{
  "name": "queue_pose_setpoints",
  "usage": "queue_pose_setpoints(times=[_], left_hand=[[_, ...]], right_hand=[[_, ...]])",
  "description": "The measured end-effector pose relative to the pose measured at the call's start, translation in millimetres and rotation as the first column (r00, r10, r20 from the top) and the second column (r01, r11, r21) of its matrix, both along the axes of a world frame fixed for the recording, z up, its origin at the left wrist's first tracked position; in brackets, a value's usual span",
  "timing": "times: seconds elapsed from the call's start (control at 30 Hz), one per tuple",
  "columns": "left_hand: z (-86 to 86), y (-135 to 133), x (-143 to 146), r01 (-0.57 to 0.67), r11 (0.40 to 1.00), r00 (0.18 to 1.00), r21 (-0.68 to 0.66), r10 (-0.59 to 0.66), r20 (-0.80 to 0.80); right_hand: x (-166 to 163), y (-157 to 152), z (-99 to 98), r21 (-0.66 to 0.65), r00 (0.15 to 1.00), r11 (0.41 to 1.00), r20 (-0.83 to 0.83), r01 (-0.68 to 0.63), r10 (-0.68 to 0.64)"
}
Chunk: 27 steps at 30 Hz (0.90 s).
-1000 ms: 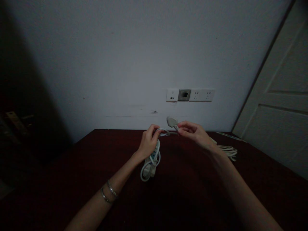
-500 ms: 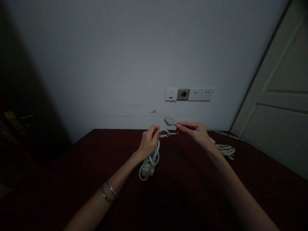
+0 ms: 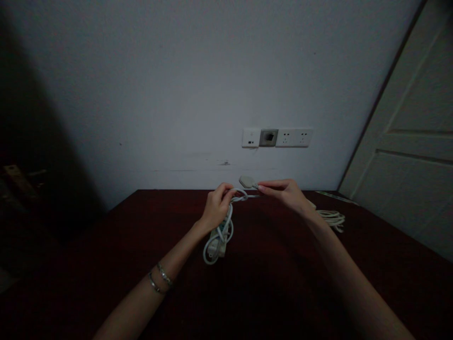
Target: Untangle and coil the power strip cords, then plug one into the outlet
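Observation:
A white power strip with its cord wound round it hangs above the dark red table. My left hand is closed round the top of this bundle. My right hand pinches the cord just behind the white plug, which points left above the left hand's fingers. A short stretch of cord loops between the two hands.
A second coil of white cable lies on the table at the right, behind my right forearm. A row of wall sockets sits on the white wall above. A pale door stands at the right. The left side is dark.
The plug and my right hand have shifted a little to the left, toward my left hand. The bundle stays held in the left hand.

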<state>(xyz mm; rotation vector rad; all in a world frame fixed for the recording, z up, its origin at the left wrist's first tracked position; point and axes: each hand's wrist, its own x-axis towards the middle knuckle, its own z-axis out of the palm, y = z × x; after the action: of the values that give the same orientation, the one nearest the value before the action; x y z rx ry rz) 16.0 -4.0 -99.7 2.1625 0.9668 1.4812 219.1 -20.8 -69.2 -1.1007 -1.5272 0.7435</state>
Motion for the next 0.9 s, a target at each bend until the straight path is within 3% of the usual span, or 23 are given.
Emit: queue_pose_setpoints(times=[0.27,0.43,0.6,0.9], left_hand=[[-2.5,0.5,2.0,0.024,1.0,0.999,-0.017,-0.024,-0.024],[2.1,-8.8,6.7,0.066,0.989,0.998,0.134,-0.063,-0.025],[3.0,-9.0,7.5,0.052,0.983,0.999,0.175,-0.051,-0.012],[1.4,-4.4,4.4,0.099,0.995,0.995,0.02,-0.099,0.017]], right_hand=[[-5.0,0.0,-0.5,0.001,0.999,0.999,0.011,0.037,-0.037],[-1.6,6.1,-5.0,0.013,0.997,0.997,0.035,0.07,-0.071],[3.8,6.3,-6.3,-0.023,0.992,0.996,0.086,-0.088,0.09],[10.1,5.2,-7.5,-0.108,0.974,0.968,-0.002,-0.224,0.225]])
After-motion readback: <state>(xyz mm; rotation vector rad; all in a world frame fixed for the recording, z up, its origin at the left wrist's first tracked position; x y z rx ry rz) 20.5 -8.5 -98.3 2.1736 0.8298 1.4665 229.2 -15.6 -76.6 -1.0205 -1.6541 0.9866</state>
